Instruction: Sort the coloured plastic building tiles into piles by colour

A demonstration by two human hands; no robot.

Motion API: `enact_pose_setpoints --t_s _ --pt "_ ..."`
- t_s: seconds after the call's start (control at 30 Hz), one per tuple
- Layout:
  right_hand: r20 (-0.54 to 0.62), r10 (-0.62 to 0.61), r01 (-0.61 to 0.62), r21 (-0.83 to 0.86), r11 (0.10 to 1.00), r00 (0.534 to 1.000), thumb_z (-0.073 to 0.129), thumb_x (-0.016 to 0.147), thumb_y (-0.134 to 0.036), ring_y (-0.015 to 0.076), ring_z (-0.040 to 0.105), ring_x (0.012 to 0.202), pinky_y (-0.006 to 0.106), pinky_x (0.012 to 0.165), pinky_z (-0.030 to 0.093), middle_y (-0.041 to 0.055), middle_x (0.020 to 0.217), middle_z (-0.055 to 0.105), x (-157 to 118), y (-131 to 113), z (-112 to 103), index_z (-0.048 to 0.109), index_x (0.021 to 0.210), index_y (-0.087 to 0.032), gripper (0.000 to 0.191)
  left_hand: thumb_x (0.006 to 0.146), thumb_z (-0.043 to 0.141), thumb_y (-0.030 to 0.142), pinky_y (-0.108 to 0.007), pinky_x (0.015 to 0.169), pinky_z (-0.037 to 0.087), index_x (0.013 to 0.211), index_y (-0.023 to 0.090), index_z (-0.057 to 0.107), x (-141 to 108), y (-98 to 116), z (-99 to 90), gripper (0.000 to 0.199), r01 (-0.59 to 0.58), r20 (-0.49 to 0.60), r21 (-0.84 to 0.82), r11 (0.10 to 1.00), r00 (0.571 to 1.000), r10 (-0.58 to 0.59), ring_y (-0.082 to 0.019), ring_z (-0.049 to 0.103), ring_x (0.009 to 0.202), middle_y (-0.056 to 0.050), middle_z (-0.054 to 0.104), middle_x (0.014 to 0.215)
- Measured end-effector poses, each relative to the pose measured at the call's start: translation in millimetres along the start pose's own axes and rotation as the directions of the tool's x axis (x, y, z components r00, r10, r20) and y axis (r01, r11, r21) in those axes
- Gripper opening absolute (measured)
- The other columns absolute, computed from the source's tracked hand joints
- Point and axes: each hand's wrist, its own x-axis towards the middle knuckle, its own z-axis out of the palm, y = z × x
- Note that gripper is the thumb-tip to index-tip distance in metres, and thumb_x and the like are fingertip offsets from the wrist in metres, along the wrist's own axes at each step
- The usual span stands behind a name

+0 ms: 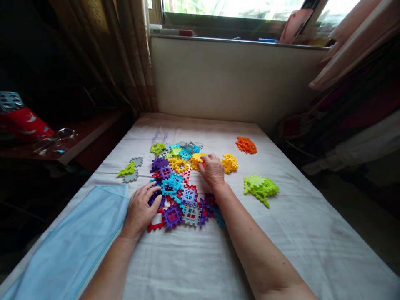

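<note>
A heap of interlocking plastic building pieces, with toothed edges and some with window-like openings, lies on the white sheet (193, 266). My left hand (142, 208) rests at the heap's left edge, fingers spread beside a dark purple piece and a light blue piece (171, 184). At the back of the heap, my right hand (213, 170) bends its fingers onto a yellow piece (195, 160); a bit of red shows by the fingertips, partly hidden. Closer to me are a purple piece (173, 216) and a grey window piece (191, 214).
Off to the right are an orange pile (246, 144), a lime green pile (261, 188) and a yellow pile (230, 163). Left of the heap lie grey and green pieces (127, 168). A blue mesh bag (84, 237) covers the left side. Eyeglasses (65, 133) sit on a side table.
</note>
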Motion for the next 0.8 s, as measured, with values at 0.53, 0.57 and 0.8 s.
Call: enact_pose_setpoints --t_s 0.53,0.57,0.8 --pt "-0.049 -0.057 0.046 -0.193 0.98 0.997 0.047 0.097 -0.028 0.0222 0.055 0.094 0.03 0.075 0.036 0.0103 0.106 0.067 13.0 -1.7 2.2 0.07 0.101 -0.019 0.025 0.09 0.051 0.041 -0.047 0.103 0.047 0.107 0.025 0.069 -0.4 -2.0 2.1 0.03 -0.018 -0.02 0.006 1.0 1.0 0.018 -0.026 0.062 0.114 -0.007 0.067 0.125" --pt "-0.088 -0.066 0.049 -0.175 0.983 0.994 0.047 0.098 -0.028 0.0217 0.055 0.093 0.03 0.076 0.036 0.0098 0.105 0.068 12.1 0.7 0.5 0.071 0.1 -0.019 0.026 0.09 0.051 0.041 -0.047 0.102 0.047 0.107 0.025 0.069 -0.3 -2.0 2.0 0.03 -0.019 -0.018 0.006 1.0 1.0 0.019 -0.027 0.062 0.114 -0.007 0.068 0.125" --pt "-0.243 -0.025 -0.003 -0.115 0.993 0.97 0.049 0.097 -0.03 0.0192 0.058 0.088 0.027 0.07 0.036 0.0078 0.101 0.069 25.2 37.8 -24.2 0.073 0.099 -0.022 0.026 0.09 0.051 0.042 -0.046 0.102 0.047 0.107 0.025 0.069 -0.4 -1.9 1.7 0.03 -0.02 -0.019 0.006 1.0 1.0 0.02 -0.026 0.062 0.115 -0.007 0.067 0.125"
